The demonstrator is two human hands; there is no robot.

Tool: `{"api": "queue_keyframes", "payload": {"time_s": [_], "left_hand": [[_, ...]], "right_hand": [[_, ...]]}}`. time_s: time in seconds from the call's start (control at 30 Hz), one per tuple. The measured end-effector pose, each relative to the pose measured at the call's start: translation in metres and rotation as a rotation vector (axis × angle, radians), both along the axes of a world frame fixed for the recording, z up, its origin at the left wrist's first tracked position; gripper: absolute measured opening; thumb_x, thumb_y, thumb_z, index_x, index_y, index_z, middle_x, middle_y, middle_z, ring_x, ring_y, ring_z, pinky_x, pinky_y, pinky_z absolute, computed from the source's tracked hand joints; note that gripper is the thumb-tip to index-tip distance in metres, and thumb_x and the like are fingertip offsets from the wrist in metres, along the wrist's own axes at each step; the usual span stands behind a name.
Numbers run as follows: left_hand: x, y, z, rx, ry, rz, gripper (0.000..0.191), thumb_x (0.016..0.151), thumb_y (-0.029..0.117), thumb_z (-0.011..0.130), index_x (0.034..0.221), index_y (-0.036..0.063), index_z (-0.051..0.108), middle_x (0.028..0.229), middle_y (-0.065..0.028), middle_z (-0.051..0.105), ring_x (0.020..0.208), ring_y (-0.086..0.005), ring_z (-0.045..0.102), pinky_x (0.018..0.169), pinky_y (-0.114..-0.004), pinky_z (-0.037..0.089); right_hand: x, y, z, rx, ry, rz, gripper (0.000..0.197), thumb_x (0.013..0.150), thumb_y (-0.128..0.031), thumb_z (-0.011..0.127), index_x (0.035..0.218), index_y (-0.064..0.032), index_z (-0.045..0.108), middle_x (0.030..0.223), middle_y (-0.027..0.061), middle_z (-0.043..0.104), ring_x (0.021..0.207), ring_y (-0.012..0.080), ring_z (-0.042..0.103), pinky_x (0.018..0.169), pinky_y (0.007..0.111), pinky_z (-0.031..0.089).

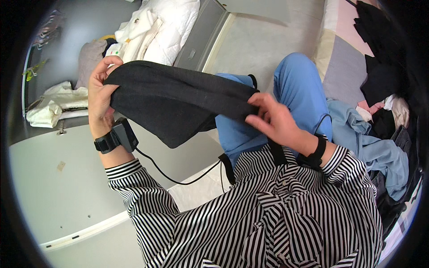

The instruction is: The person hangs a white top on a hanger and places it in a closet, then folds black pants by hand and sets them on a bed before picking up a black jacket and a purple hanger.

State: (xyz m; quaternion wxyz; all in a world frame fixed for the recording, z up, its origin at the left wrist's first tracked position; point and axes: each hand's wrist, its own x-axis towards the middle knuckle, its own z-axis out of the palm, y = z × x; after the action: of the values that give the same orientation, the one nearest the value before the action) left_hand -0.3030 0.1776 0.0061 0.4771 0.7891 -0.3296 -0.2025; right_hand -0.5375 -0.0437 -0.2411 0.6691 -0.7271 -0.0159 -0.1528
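A folded black cloth garment (174, 97) stretches between my two hands, above my knees and partly over the open cabinet door. At its left end my left hand (104, 83) grips it, with fingers above and the thumb on its near face. At the right end my right hand (273, 117) has its thumb and fingers around the edge, slightly blurred; the fingertips seem to touch the cloth. One corner of the garment hangs down in the middle. Part of its edge by my left palm is hidden.
An open wardrobe holds a white quilt (182, 26), a grey pillow (88, 60), white clothes (50, 104) and hangers (50, 30). Its grey door (60, 187) lies at left. On the bed (345, 67) at right are light blue jeans (375, 147) and black clothes (382, 77). A cable (167, 177) runs from my left wrist.
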Motion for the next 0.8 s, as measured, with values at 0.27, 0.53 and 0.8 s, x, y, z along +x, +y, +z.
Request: {"api": "queue_keyframes", "payload": {"time_s": [0.27,0.53,0.8], "left_hand": [[-0.006,0.02,0.011,-0.01,-0.018,0.072,0.038,0.062,-0.016,0.047,0.092,-0.0039,0.065,0.096,-0.0099,0.067,0.09,-0.0149,0.064,0.08,-0.025,0.051],[-0.015,0.01,0.01,0.132,-0.124,0.157,0.05,0.064,-0.014,0.045,0.109,-0.0062,0.065,0.107,-0.0147,0.067,0.097,-0.0169,0.064,0.089,-0.026,0.05],[-0.03,0.01,0.013,0.07,-0.183,0.181,0.052,0.062,-0.011,0.046,0.111,-0.0075,0.064,0.11,-0.0161,0.067,0.101,-0.0183,0.064,0.093,-0.027,0.047]], "right_hand": [[-0.006,0.013,0.01,-0.346,-0.368,0.235,0.017,0.073,-0.016,0.073,0.081,-0.0036,0.066,0.072,0.0072,0.059,0.071,0.0257,0.059,0.063,0.037,0.049],[0.004,0.016,-0.022,-0.272,0.023,0.133,0.019,0.082,-0.007,0.064,0.099,-0.0006,0.066,0.126,0.0143,0.054,0.087,0.0322,0.063,0.077,0.039,0.052],[0.036,0.022,-0.031,-0.373,0.019,-0.044,0.032,0.082,-0.006,0.062,0.114,-0.0014,0.062,0.148,0.0213,0.03,0.087,0.0351,0.065,0.076,0.039,0.054]]}}
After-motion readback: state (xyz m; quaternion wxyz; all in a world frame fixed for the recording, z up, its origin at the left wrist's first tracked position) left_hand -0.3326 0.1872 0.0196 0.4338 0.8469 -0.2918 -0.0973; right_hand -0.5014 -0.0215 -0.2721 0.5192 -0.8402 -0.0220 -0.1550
